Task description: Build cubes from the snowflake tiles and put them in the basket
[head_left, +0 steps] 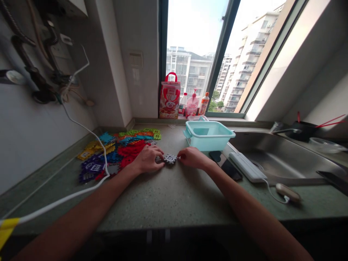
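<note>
A small grey interlocking tile with a white window panel [170, 158] lies on the green speckled counter [174, 195]. My left hand [148, 159] grips its left edge with curled fingers. My right hand [191, 158] pinches its right edge. A heap of coloured interlocking tiles [116, 148], red, blue, yellow, green and purple, lies just left of my left hand.
A teal plastic basin [208, 135] stands behind my right hand. A dark phone [227, 166] and a white power bank [247, 167] lie by the steel sink [282, 156]. A white cable [81, 188] crosses the counter on the left. Bottles and a red bag [169, 97] stand on the windowsill.
</note>
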### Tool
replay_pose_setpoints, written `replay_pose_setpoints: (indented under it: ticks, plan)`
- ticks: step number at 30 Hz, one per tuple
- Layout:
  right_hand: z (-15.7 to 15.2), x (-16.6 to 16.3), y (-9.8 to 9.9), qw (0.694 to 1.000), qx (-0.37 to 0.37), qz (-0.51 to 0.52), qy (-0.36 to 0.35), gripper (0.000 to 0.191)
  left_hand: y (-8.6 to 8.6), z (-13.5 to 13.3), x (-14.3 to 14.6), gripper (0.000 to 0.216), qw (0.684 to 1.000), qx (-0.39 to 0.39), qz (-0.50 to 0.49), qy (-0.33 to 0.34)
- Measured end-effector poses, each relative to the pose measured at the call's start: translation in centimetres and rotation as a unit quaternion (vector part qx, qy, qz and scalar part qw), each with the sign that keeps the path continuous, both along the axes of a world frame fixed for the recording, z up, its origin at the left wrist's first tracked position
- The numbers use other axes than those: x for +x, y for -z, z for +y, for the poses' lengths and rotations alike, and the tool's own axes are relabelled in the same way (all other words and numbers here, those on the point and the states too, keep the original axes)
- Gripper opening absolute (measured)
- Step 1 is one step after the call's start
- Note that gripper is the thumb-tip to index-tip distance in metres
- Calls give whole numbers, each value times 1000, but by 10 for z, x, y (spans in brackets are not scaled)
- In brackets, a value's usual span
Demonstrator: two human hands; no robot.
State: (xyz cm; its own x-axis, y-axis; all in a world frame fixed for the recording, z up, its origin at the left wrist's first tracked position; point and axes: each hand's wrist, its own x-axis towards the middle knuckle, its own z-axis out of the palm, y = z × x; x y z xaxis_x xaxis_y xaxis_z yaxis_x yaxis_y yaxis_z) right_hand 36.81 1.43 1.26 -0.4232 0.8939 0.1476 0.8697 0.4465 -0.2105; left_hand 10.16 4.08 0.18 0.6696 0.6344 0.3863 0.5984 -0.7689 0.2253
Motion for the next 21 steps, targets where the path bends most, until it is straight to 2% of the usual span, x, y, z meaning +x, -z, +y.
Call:
replay_pose_setpoints:
  ticks: [3,12,21]
  plan:
    - [-8,0,-9,999,-28,-29,-13,14,0,-1,0,10,1000,-4,-4,4]
    - [-18,-6,-17,997,-49,-39,-47,21,4,-6,7,6,999,-41,-21,-1]
    - [-19,-11,-15,997,-21,-70,-30,21,1,-22,13,13,994,-50,21,-90]
